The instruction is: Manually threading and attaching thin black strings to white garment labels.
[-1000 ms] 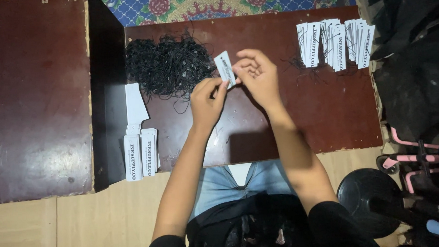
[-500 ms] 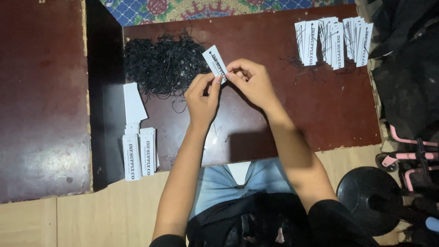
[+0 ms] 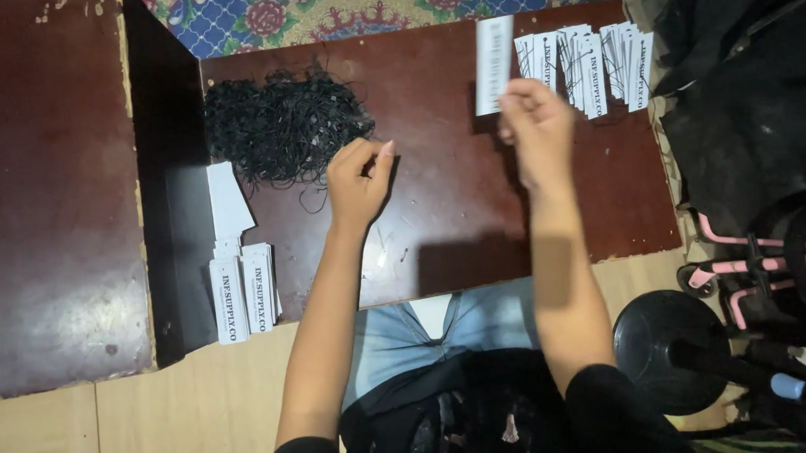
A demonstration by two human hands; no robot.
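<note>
On the left I see a stack of white tags at the tabletop edge, then the black string pile. My left hand is pinched together, beside the pile. My right hand pinches a white tag near the finished tags.

We see our own two arms bare from the hands up past the elbows, with short black sleeves ending high near the shoulders. Our left hand and our right hand wear no gloves, rings, watch or bracelet that we can make out. The fingernails on our left hand look longish and unpainted. Lower down, we wear a black top with a faint lighter pattern on its front, too dark to read, and light blue denim over our lap
</note>
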